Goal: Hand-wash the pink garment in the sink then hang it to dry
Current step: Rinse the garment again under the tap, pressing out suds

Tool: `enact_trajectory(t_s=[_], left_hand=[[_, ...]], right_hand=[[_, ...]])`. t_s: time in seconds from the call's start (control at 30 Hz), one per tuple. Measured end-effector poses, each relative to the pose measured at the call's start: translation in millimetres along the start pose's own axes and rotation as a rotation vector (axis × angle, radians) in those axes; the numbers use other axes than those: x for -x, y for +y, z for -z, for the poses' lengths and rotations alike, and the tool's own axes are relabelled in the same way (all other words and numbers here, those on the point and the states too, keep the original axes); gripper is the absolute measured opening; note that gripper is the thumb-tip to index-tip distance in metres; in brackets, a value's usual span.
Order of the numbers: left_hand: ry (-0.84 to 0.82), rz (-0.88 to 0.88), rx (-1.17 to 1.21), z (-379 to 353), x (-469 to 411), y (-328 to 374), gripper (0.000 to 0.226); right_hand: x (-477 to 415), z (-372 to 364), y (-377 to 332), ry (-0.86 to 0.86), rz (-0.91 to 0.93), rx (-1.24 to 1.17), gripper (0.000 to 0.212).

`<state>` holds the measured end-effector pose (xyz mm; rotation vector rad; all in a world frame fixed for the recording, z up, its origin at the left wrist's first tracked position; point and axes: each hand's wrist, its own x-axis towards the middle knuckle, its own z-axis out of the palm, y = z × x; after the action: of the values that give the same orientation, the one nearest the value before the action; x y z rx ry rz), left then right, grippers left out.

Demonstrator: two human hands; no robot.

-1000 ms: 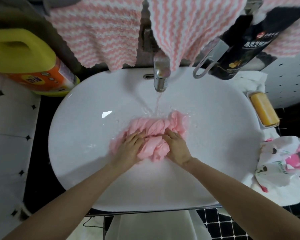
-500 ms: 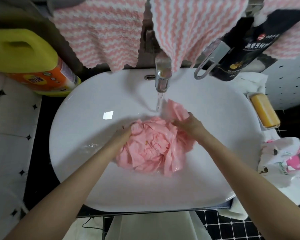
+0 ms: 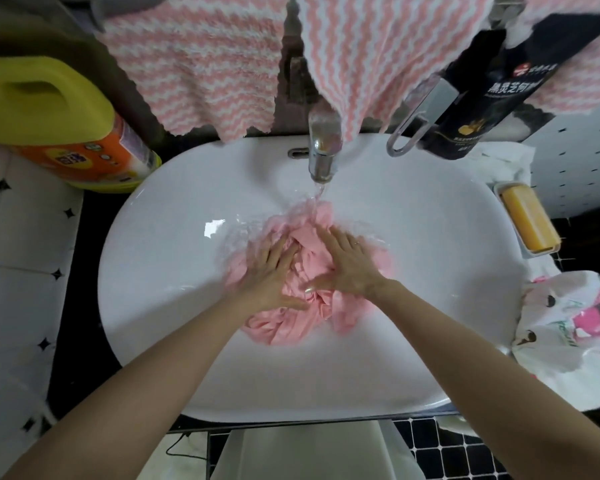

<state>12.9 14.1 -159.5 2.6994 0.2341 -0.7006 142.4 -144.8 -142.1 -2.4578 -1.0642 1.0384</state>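
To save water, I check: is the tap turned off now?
No, water runs from the tap onto the pink garment in the sink.

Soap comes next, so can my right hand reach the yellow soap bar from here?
Probably yes: the right hand presses the pink garment, and the yellow soap bar lies uncovered in its dish right of the sink, nothing between.

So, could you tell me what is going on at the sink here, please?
A person is hand-washing a pink garment in the white sink. The left hand and right hand press flat on the bunched cloth, fingers spread. The tap runs water onto the garment's far edge. A yellow soap bar sits to the right and a detergent jug to the left. The garment is not yet hung.
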Motion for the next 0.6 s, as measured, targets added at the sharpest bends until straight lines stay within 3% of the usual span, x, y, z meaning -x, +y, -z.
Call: enact_trajectory(t_s=[0.1,0.2,0.27,0.33,0.4,0.47,0.6], left_hand=[[0.082,-0.037,-0.078,3.1,5.7,-20.3,0.126],[0.116,0.073,-0.143,7.5,17.9,-35.3,0.127],[0.101,0.172,-0.138,11.0,24.1,-40.7,0.126],[0.088,0.198,-0.104,19.7,29.0,-41.8,0.120],[0.079,0.251,0.017,26.4,30.7,-40.3,0.119],[0.144,0.290,0.209,25.9,27.6,-32.1,0.125],[0.170,0.267,0.616,21.7,13.4,-0.3,0.131]], right_hand=[[4.3,14.5,11.9,0.160,0.073,0.189,0.059],[7.0,32.8,23.9,0.286,-0.049,0.075,0.014],[2.9,32.2,33.4,0.306,-0.160,-0.037,0.020],[1.1,27.6,37.6,0.415,-0.252,-0.206,0.013],[3.6,24.2,33.8,0.562,-0.304,-0.387,0.036],[6.7,23.4,21.8,0.596,-0.329,-0.571,0.063],[-6.2,6.8,-10.2,0.374,-0.334,-0.347,0.097]])
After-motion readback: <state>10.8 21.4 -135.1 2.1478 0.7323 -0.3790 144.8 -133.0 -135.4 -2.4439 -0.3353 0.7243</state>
